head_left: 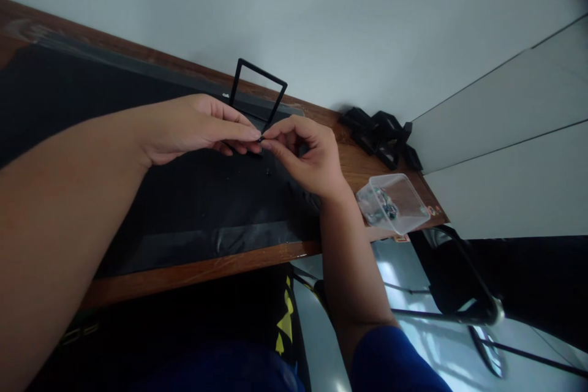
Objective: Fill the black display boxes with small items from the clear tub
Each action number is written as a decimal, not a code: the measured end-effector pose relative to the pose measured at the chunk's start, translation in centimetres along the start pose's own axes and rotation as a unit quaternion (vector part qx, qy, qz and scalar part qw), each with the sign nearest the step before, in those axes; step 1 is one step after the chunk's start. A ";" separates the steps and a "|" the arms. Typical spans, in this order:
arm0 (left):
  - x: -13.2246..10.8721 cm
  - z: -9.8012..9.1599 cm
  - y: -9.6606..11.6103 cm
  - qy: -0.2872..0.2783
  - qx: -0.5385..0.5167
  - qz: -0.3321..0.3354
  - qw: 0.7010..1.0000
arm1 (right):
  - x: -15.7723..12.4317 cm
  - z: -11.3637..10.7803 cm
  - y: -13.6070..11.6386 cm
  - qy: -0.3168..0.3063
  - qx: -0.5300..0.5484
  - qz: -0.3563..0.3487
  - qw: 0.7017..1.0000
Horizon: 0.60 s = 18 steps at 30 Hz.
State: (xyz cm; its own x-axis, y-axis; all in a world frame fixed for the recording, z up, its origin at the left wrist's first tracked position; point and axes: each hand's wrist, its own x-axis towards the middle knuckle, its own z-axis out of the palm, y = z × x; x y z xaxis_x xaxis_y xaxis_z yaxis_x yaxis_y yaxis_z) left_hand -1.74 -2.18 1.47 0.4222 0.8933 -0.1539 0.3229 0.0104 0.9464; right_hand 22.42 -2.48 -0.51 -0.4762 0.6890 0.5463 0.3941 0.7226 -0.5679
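Note:
Above the black mat, my left hand and my right hand meet at the fingertips. Between them is a tiny dark piece, too small to name. The thumb and fingers of both hands pinch closed around it. A black rectangular frame stands upright just behind the fingers, its lower part hidden by them. Whether either hand touches the frame I cannot tell. A small dark bit lies on the mat below my right hand.
Several black box-like parts are piled at the right by the wall. A clear plastic container with small packets in it stands near the table's right end. A black chair with a metal frame is at the lower right.

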 end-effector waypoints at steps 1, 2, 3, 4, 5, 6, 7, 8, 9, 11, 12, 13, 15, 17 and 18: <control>0.0 0.0 0.0 0.002 0.002 0.000 1.000 | 0.0 0.0 0.0 0.000 0.000 0.002 1.000; 0.0 0.0 0.1 0.004 0.003 0.000 1.000 | 0.0 0.0 0.0 0.000 -0.001 0.001 1.000; 0.0 0.0 0.1 0.003 0.003 0.000 1.000 | 0.0 -0.1 0.0 -0.001 -0.001 -0.003 1.000; 0.0 0.1 0.1 0.002 0.003 -0.001 1.000 | 0.0 -0.1 0.0 -0.002 -0.002 -0.007 1.000; 0.0 0.1 0.2 0.000 0.003 -0.003 1.000 | 0.0 -0.1 0.1 -0.002 -0.001 -0.013 1.000; 0.0 0.1 0.3 -0.004 0.004 -0.005 1.000 | 0.1 -0.2 0.1 -0.002 0.001 -0.019 1.000; 0.0 0.1 0.3 -0.006 0.005 -0.006 1.000 | 0.1 -0.2 0.1 -0.002 0.003 -0.025 1.000; 0.1 0.1 0.3 -0.008 0.007 -0.006 1.000 | 0.2 -0.3 0.1 -0.003 0.004 -0.030 1.000; 0.1 0.1 0.3 -0.007 0.010 -0.008 1.000 | 0.2 -0.3 0.1 -0.004 0.005 -0.033 0.999; 0.1 0.1 0.3 -0.005 0.014 -0.011 1.000 | 0.3 -0.3 0.1 -0.007 0.004 -0.032 0.999; 0.2 0.0 0.2 -0.005 0.014 -0.012 1.000 | 0.3 -0.3 0.1 -0.008 0.003 -0.030 1.000; 0.2 0.0 0.1 -0.005 0.014 -0.013 1.000 | 0.3 -0.2 0.2 -0.009 0.003 -0.028 1.000; 0.2 -0.1 -0.1 -0.004 0.006 -0.009 1.000 | 0.3 -0.2 0.3 -0.009 0.001 -0.024 1.000; 0.2 -0.1 -0.2 0.001 -0.008 0.005 1.000 | 0.3 -0.1 0.4 -0.006 -0.003 -0.019 1.000; 0.2 -0.1 -0.3 0.003 -0.015 0.013 1.000 | 0.3 -0.1 0.4 -0.004 -0.007 -0.017 1.000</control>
State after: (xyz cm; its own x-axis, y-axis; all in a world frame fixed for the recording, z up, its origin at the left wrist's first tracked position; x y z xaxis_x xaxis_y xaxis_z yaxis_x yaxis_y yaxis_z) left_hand -1.84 -1.97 1.22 0.4250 0.8962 -0.1275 0.2861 0.0007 0.9582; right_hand 22.54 -2.03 -0.49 -0.4954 0.6644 0.5596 0.3890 0.7457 -0.5409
